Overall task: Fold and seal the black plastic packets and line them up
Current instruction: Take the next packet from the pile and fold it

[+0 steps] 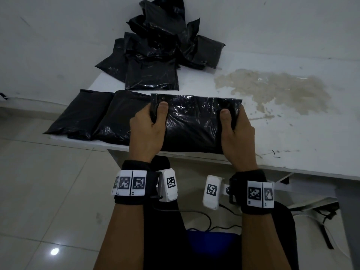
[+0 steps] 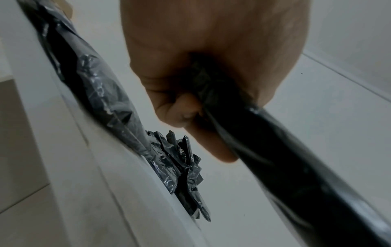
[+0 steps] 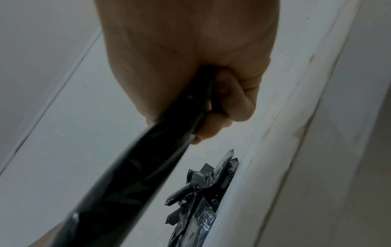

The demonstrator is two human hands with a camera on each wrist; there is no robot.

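The held packet [image 1: 194, 121] is glossy black plastic, wide and full, lying across the near edge with each top corner gripped. Just left of it, two sealed packets [image 1: 97, 115] lie flat side by side, touching, their long sides running near to far. Farther back, a loose pile of packets [image 1: 155, 53] overlaps untidily, some with open flaps sticking up.

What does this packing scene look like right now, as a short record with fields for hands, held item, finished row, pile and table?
left hand: left hand grips the left end of the held packet
right hand: right hand grips its right end
held item: black packet, at the table's near edge
finished row: two flat packets lying side by side to its left
pile: heap of loose black packets at the back
table: white table with a yellowish stain
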